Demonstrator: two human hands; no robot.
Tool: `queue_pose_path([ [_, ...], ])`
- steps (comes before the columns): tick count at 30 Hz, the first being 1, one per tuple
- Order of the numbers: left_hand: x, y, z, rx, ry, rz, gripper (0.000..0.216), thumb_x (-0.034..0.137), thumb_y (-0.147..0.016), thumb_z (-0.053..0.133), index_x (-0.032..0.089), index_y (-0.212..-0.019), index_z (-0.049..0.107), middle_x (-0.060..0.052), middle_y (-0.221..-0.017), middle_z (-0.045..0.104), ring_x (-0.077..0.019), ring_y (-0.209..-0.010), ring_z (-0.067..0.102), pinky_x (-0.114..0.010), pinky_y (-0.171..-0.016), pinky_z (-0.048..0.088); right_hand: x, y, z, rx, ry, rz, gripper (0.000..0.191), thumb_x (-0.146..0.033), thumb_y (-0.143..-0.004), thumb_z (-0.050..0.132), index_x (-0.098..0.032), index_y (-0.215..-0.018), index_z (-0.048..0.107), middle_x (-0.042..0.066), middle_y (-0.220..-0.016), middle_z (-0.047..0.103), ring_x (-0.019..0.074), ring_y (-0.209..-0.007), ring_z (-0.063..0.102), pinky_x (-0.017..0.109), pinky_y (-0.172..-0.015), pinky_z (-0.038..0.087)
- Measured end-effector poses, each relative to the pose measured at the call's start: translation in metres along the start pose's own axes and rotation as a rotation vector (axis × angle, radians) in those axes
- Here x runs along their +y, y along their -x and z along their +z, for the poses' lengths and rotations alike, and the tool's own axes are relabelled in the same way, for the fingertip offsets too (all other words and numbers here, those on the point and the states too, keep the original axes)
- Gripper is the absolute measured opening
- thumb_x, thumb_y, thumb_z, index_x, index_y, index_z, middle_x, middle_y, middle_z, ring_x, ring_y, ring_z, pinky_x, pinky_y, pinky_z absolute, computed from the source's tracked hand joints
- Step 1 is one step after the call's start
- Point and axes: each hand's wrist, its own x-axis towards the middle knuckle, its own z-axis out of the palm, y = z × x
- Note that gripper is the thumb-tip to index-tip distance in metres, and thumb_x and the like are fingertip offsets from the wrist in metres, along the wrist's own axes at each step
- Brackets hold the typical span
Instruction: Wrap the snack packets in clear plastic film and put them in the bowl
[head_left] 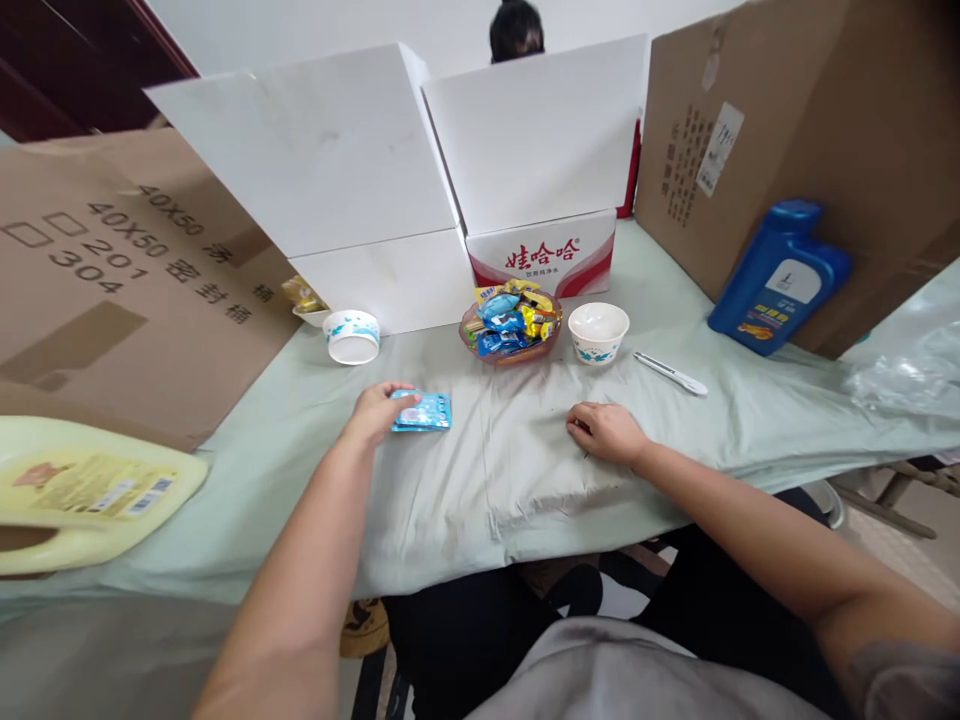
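My left hand (380,412) is closed on a flat light-blue plastic packet (431,411), thumb on top and fingers at its left end. The packet lies at the table surface; its kind is not clear. My right hand (606,432) rests on the cloth, fingers curled in, with no object showing in it. Beyond my hands sits a pinkish glass bowl (517,353) heaped with wrapped sweets (508,318). To its right stands a white paper bowl (598,336) with a blue-green pattern. A white utility knife (671,373) lies right of that bowl.
At the left, a paper bowl (352,337) lies tipped on its side. White boxes (330,170) and brown cartons (127,270) wall in the table. A blue bottle (780,280) stands right; a yellow jug (90,495) lies left. A person's head (516,30) shows behind the boxes.
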Motion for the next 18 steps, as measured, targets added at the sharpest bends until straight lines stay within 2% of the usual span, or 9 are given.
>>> queue_pose_path([
  [3,0.027,0.034,0.04,-0.011,0.088,0.194,0.035,0.032,-0.061,0.074,0.018,-0.091,0.063,0.0,-0.081,0.065,-0.0169,-0.072,0.063,-0.027,-0.066,0.052,0.0,0.0,0.0,0.001,0.0,-0.013,0.017,-0.025,-0.092,0.049,-0.019,-0.095,0.065,0.005,-0.096,0.071,0.0165,-0.083,0.064,0.025,-0.07,0.038],
  [5,0.041,0.06,0.074,0.15,0.121,0.564,0.021,0.03,-0.071,0.069,0.019,-0.087,0.061,-0.002,-0.086,0.064,-0.0177,-0.08,0.062,-0.029,-0.073,0.052,0.0,0.001,0.001,0.006,0.002,-0.017,0.018,-0.025,-0.093,0.049,-0.019,-0.096,0.066,0.005,-0.097,0.071,0.0163,-0.082,0.064,0.025,-0.069,0.038],
  [6,0.046,0.073,0.091,0.183,0.103,0.732,0.013,0.027,-0.076,0.066,0.02,-0.084,0.059,-0.003,-0.086,0.063,-0.018,-0.081,0.061,-0.031,-0.076,0.052,-0.001,0.002,0.002,0.006,0.005,-0.018,0.018,-0.025,-0.093,0.049,-0.019,-0.097,0.066,0.005,-0.096,0.071,0.0163,-0.082,0.064,0.025,-0.068,0.038],
  [7,0.05,0.084,0.106,0.132,0.062,0.89,0.005,0.023,-0.08,0.062,0.02,-0.082,0.058,-0.003,-0.085,0.063,-0.0185,-0.083,0.061,-0.032,-0.078,0.052,-0.001,0.003,0.003,0.005,0.009,-0.02,0.018,-0.025,-0.093,0.049,-0.019,-0.097,0.066,0.005,-0.095,0.07,0.0164,-0.081,0.064,0.025,-0.068,0.039],
  [9,0.053,0.101,0.125,-0.062,-0.045,1.122,0.009,0.012,-0.083,0.056,0.021,-0.081,0.058,-0.004,-0.086,0.063,-0.0196,-0.088,0.06,-0.034,-0.083,0.052,-0.001,0.005,0.003,0.008,-0.006,-0.036,0.018,-0.025,-0.092,0.051,-0.019,-0.094,0.067,0.005,-0.091,0.07,0.0164,-0.079,0.064,0.025,-0.067,0.04],
  [11,0.053,0.11,0.128,-0.251,-0.111,1.191,0.012,0.012,-0.082,0.06,0.021,-0.088,0.059,-0.005,-0.092,0.064,-0.022,-0.096,0.059,-0.038,-0.088,0.051,0.004,0.009,-0.003,0.052,-0.076,-0.05,0.017,-0.023,-0.091,0.051,-0.02,-0.091,0.068,0.005,-0.086,0.069,0.016,-0.078,0.064,0.025,-0.068,0.042],
  [13,0.051,0.112,0.12,-0.326,-0.08,1.16,0.012,0.017,-0.081,0.065,0.021,-0.091,0.058,-0.006,-0.096,0.063,-0.0233,-0.101,0.059,-0.04,-0.09,0.051,0.014,0.011,-0.016,0.183,-0.14,0.022,0.019,-0.023,-0.093,0.049,-0.02,-0.092,0.068,0.005,-0.086,0.068,0.0158,-0.079,0.064,0.025,-0.071,0.044],
  [16,0.048,0.108,0.105,-0.252,0.007,1.075,0.009,0.023,-0.085,0.064,0.02,-0.083,0.056,-0.007,-0.096,0.062,-0.0215,-0.097,0.061,-0.037,-0.085,0.053,0.041,0.01,-0.046,0.386,0.008,0.3,0.022,-0.028,-0.093,0.048,-0.019,-0.1,0.067,0.008,-0.093,0.068,0.0209,-0.087,0.063,0.031,-0.078,0.047],
  [18,0.046,0.107,0.103,-0.179,0.013,1.027,0.011,0.025,-0.085,0.065,0.02,-0.086,0.056,-0.007,-0.097,0.061,-0.021,-0.096,0.062,-0.036,-0.084,0.054,0.059,0.005,-0.064,0.316,0.234,0.464,0.024,-0.028,-0.088,0.057,-0.017,-0.107,0.067,0.014,-0.103,0.067,0.0281,-0.098,0.06,0.038,-0.082,0.046],
])
